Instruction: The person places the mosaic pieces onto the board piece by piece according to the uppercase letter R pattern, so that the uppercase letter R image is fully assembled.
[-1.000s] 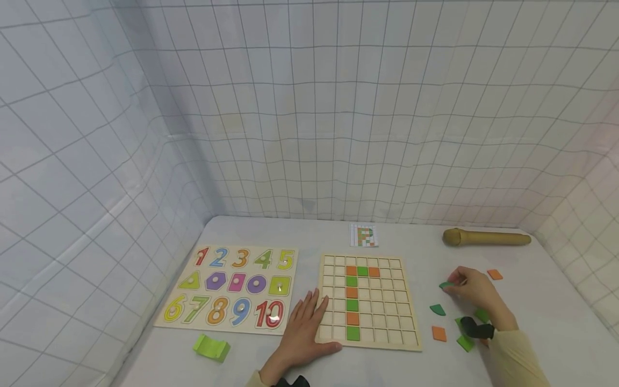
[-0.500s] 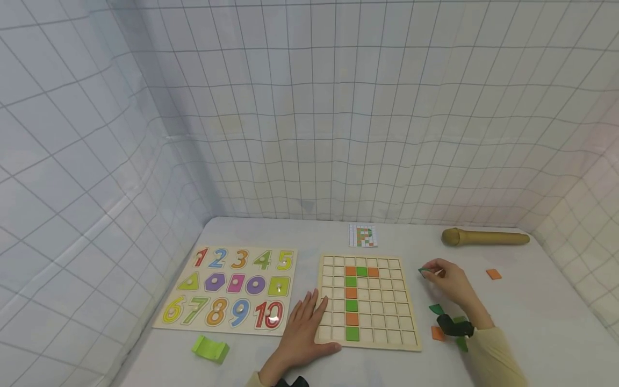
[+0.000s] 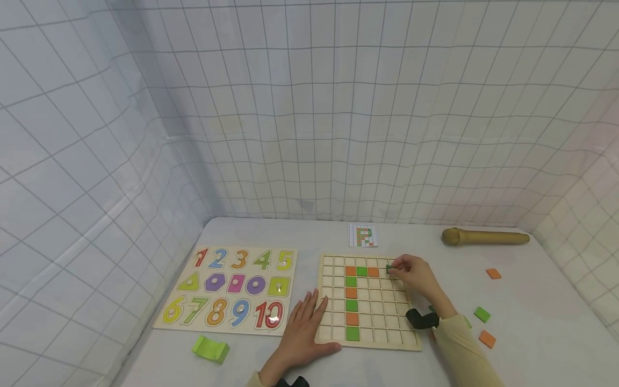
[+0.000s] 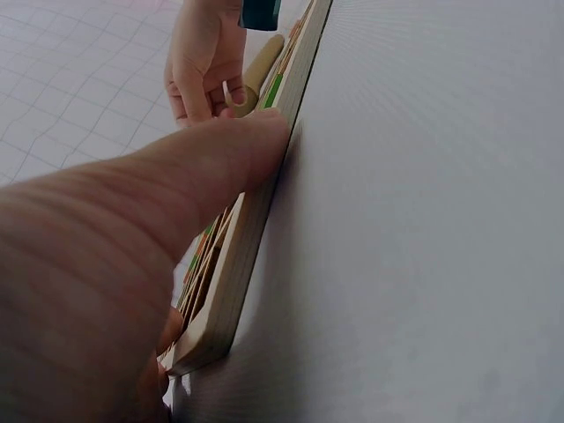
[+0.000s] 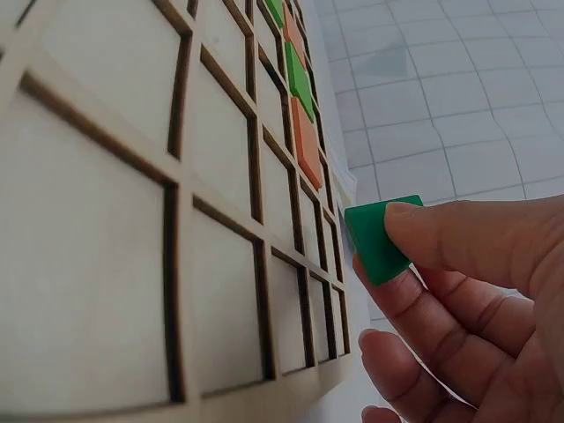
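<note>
A wooden grid board (image 3: 381, 307) lies flat, its orange and light green square tiles forming a column with a short row at the top. My left hand (image 3: 303, 329) rests on the board's lower left corner with fingers spread; in the left wrist view the thumb (image 4: 256, 145) presses along its front edge. Between thumb and fingers my right hand (image 3: 417, 277) pinches a dark green quarter-round tile (image 5: 379, 240). It is held close over the upper right cells, one cell to the right of the row's last orange tile (image 3: 373, 272).
Left of the grid lies a number and shape puzzle board (image 3: 224, 287), with a light green block (image 3: 211, 349) before it. A pattern card (image 3: 362, 235) and a tan microphone-shaped object (image 3: 486, 237) lie farther back. Loose tiles (image 3: 487, 338) are at the right, some behind the right sleeve.
My right hand has carried the dark green tile leftward from the loose tiles to above the grid board. The left hand keeps its place.
</note>
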Demonstrator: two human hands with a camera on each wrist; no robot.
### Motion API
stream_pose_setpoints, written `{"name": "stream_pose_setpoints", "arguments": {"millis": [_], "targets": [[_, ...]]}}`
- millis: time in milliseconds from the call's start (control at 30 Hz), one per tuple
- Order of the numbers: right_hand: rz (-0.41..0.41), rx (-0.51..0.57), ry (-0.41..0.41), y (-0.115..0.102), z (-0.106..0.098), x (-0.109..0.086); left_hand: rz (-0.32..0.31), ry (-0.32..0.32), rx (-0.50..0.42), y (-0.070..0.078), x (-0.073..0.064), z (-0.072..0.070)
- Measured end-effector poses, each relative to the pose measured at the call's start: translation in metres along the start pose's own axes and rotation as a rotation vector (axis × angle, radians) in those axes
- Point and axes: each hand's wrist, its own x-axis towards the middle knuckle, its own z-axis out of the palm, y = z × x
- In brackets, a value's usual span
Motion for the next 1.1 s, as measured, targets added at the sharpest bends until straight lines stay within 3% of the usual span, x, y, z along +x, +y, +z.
{"name": "stream_pose_setpoints", "arguments": {"millis": [400, 800, 1100], "targets": [[0.035, -0.003, -0.039, -0.005, 0.012, 0.005, -0.006, -0.008, -0.011, 0.003, 0.000, -0.004], [0.030, -0.106, -0.034, -0.009, 0.015, 0.007, -0.004, 0.003, -0.011, 0.002, 0.000, -0.001], [0.070, -0.140, -0.032, -0.010, 0.018, 0.007, -0.003, -0.001, -0.013, 0.002, 0.000, -0.002]]}}
